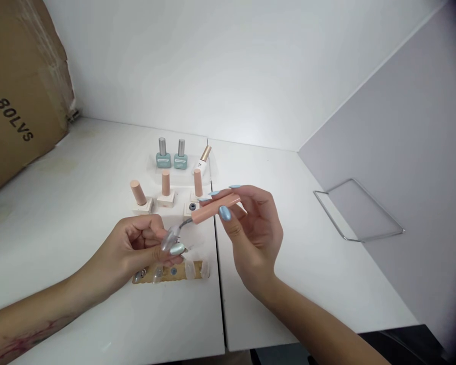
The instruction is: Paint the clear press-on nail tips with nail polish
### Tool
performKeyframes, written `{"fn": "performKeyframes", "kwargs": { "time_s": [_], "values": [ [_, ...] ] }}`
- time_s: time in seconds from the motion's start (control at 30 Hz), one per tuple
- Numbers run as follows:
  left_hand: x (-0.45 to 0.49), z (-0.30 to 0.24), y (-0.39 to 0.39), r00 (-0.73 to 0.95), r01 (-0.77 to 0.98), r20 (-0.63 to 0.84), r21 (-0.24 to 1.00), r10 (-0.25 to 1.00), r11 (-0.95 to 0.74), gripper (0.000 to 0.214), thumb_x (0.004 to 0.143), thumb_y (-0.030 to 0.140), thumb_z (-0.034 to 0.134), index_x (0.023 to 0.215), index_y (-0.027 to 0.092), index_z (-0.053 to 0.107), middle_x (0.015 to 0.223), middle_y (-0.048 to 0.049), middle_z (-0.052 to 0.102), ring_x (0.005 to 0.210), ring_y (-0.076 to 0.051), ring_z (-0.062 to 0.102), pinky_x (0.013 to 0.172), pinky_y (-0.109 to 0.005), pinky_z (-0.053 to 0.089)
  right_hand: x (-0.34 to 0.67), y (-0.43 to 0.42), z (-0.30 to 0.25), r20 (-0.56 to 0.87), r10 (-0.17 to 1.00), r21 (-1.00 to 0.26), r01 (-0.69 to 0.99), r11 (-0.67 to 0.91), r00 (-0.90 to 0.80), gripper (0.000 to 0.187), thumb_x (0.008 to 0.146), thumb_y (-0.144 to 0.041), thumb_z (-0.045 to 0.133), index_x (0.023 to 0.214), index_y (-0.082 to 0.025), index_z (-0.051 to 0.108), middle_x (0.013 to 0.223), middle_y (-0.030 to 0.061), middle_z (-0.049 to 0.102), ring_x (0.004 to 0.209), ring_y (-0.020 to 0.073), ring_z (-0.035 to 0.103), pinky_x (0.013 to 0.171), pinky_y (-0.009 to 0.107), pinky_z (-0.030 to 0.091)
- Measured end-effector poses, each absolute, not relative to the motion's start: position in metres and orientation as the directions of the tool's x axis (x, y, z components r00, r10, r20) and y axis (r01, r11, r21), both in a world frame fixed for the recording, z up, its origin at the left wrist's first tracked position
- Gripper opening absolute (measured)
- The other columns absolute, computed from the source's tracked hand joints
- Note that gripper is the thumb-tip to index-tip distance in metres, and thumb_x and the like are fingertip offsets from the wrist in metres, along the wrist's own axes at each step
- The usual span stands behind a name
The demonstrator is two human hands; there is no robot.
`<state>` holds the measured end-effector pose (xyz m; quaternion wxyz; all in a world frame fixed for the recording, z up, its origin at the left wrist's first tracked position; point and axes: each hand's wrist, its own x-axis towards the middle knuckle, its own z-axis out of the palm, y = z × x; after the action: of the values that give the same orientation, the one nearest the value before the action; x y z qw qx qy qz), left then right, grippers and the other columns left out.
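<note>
Between the thumb and fingers of my left hand (137, 243) is a false nail (171, 237), clear with a greyish sheen. My right hand (256, 230) pinches the peach cap of a nail polish brush (216, 208), tilted down to the left. Its dark bristles touch or nearly touch the upper end of the false nail. Below my left hand lies a brown strip (163, 276) bearing several clear false nails and a small grey-blue dot. Behind the brush stands an uncapped white polish bottle (192, 208) with a dark open neck.
Several peach-capped bottles (165, 188) stand beyond my hands. Behind them, two teal bottles (163, 159) and a white, gold-capped bottle (202, 161) rest in a clear tray. A cardboard box (23, 91) is at left, a wire frame (359, 210) at right. A seam (221, 299) divides the tabletop.
</note>
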<state>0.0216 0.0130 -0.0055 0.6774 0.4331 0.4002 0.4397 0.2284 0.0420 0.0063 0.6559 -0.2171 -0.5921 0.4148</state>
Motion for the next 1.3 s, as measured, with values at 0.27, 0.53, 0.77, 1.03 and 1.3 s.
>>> {"fn": "performKeyframes", "kwargs": {
  "time_s": [0.27, 0.53, 0.77, 1.03, 1.3],
  "values": [
    [0.0222, -0.0033, 0.0126, 0.323, -0.290, -0.152, 0.923, 0.934, 0.251, 0.035, 0.076, 0.033, 0.096, 0.064, 0.018, 0.067, 0.063, 0.0031, 0.076, 0.056, -0.009, 0.073, 0.053, -0.011, 0.055, 0.2272, 0.0409, 0.0080, 0.649, 0.754, -0.733, -0.348, 0.585, -0.101, 0.030, 0.098, -0.006, 0.064, 0.118, -0.028, 0.065, 0.103, -0.0010, 0.076, 0.093, 0.0146, 0.081, 0.088, 0.037, 0.072],
    [0.0202, -0.0066, 0.0143, 0.319, -0.289, -0.177, 0.918, 0.931, 0.273, 0.031, 0.075, 0.027, 0.096, 0.065, 0.019, 0.068, 0.066, 0.0032, 0.078, 0.059, -0.009, 0.074, 0.054, -0.011, 0.055, 0.2267, 0.0428, 0.0040, 0.586, 0.810, -0.783, -0.259, 0.566, 0.000, 0.023, 0.099, -0.012, 0.065, 0.114, -0.028, 0.064, 0.103, 0.0003, 0.076, 0.096, 0.0177, 0.081, 0.087, 0.041, 0.073],
    [0.0201, -0.0032, 0.0148, 0.305, -0.277, -0.181, 0.922, 0.935, 0.269, 0.030, 0.072, 0.026, 0.098, 0.064, 0.020, 0.069, 0.062, 0.0052, 0.075, 0.055, -0.008, 0.072, 0.056, -0.012, 0.057, 0.2273, 0.0375, 0.0082, 0.642, 0.759, -0.743, -0.327, 0.583, -0.105, 0.028, 0.098, -0.009, 0.065, 0.117, -0.029, 0.064, 0.102, -0.0011, 0.076, 0.091, 0.0154, 0.082, 0.086, 0.038, 0.073],
    [0.0175, -0.0086, 0.0130, 0.297, -0.264, -0.190, 0.926, 0.936, 0.271, 0.031, 0.072, 0.026, 0.097, 0.064, 0.020, 0.068, 0.064, 0.0050, 0.075, 0.058, -0.008, 0.072, 0.055, -0.012, 0.055, 0.2261, 0.0426, 0.0069, 0.597, 0.802, -0.759, -0.311, 0.572, 0.019, 0.027, 0.097, -0.006, 0.064, 0.113, -0.027, 0.066, 0.102, -0.0008, 0.077, 0.095, 0.0155, 0.081, 0.088, 0.038, 0.072],
    [0.0196, -0.0040, 0.0140, 0.295, -0.235, -0.181, 0.938, 0.938, 0.255, 0.033, 0.073, 0.028, 0.096, 0.064, 0.019, 0.066, 0.062, 0.0037, 0.074, 0.056, -0.010, 0.071, 0.053, -0.015, 0.054, 0.2256, 0.0378, 0.0071, 0.610, 0.788, -0.769, -0.298, 0.566, -0.079, 0.025, 0.098, -0.009, 0.065, 0.116, -0.028, 0.064, 0.103, -0.0003, 0.076, 0.093, 0.0152, 0.081, 0.089, 0.038, 0.072]
  ]
}}
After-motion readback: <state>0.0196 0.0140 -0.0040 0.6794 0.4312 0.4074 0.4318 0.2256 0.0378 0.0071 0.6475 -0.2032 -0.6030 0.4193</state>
